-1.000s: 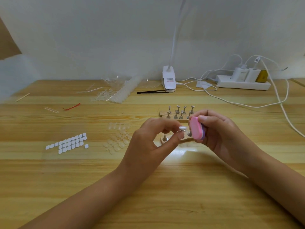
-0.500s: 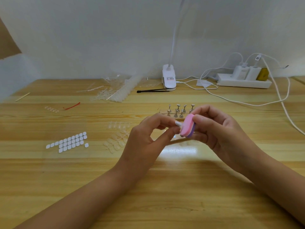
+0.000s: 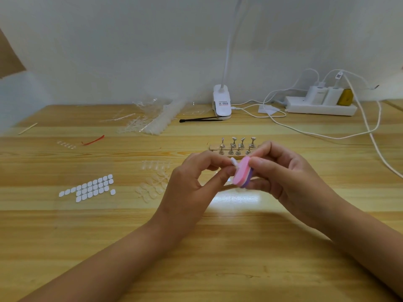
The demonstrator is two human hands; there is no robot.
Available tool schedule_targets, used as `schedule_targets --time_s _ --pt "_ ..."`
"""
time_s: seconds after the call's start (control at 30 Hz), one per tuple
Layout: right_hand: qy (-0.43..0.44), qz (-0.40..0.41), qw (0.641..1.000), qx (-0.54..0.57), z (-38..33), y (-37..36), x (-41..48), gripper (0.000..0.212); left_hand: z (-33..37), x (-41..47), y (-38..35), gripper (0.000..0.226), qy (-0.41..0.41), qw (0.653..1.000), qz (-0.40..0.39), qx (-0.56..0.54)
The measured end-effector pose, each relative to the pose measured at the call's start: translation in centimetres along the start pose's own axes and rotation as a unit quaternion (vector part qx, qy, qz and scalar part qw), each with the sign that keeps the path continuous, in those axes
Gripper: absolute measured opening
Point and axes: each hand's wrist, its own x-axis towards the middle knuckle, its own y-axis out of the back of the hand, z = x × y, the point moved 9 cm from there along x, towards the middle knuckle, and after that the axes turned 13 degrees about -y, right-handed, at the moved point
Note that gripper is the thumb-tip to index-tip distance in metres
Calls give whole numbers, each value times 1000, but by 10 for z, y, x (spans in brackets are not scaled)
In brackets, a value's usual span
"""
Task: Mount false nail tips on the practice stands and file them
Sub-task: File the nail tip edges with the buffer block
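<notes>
Buffer block (image 3: pixel 241 174) sits further left than 1 s ago and more tilted, its pink face now against the nail tip (image 3: pixel 233 161).

- Left hand (image 3: pixel 192 182): thumb and forefinger pinch the nail tip from below, above the table (image 3: pixel 218 258). Whether a stand sits under it is hidden.
- Right hand (image 3: pixel 283 177): fingers curl around the buffer block and clamp its far end.
- Handling, as a judgement: the tip is likely feather-light, thin, springy plastic, slick at the edges. Pinch it low by the sides and stroke lightly, or it may flick out.
- Beyond, left: loose clear tips (image 3: pixel 152 186), white adhesive pads (image 3: pixel 89 188).
- Just behind the hands: 2 rows of practice stands (image 3: pixel 236 146), close enough to knock.
- Far: black tweezers (image 3: pixel 200 119), clip lamp (image 3: pixel 222 101), power strip (image 3: pixel 320 107). Nothing blocks the filing.
</notes>
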Motion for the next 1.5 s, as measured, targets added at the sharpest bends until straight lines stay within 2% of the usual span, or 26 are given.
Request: schedule_targets --time_s 0.1,0.23,0.37,0.5,0.63,0.77,0.9,1.03,1.23,1.33,1.43,1.5 --pt "1 36 999 17 0 7 1 13 -2 -1 0 6 9 1000 5 -4" --pt "-12 -12 1000 9 5 -4 1 15 -1 0 2 6 0 1000 10 3" --pt "-13 28 999 15 5 8 3 9 -2 -1 1 3 -3 1000 4 8" --pt "-24 -16 999 16 7 2 4 12 3 -1 1 9 -24 1000 6 18" --pt "-32 11 999 24 8 8 5 11 0 -1 2 4 -17 999 3 27" --pt "-41 -25 999 24 9 0 3 19 2 -1 3 5 -28 999 9 31" --pt "-46 29 998 33 10 12 6 12 1 -2 1 6 -32 999 0 32" --pt "-50 -32 998 29 11 3 5 15 8 -1 1 10 -57 997 0 48" --pt "-12 -12 999 28 4 10 6 7 6 0 1 13 -59 997 -1 53" --pt "5 -32 999 14 2 4 4 10 6 0 1 14 -57 997 -1 44" --pt "21 -5 1000 2 -2 9 4 12 2 0 3 16 -46 998 3 34" --pt "16 -16 1000 -10 0 8 4 10 1 0 3 16 -43 999 4 28"
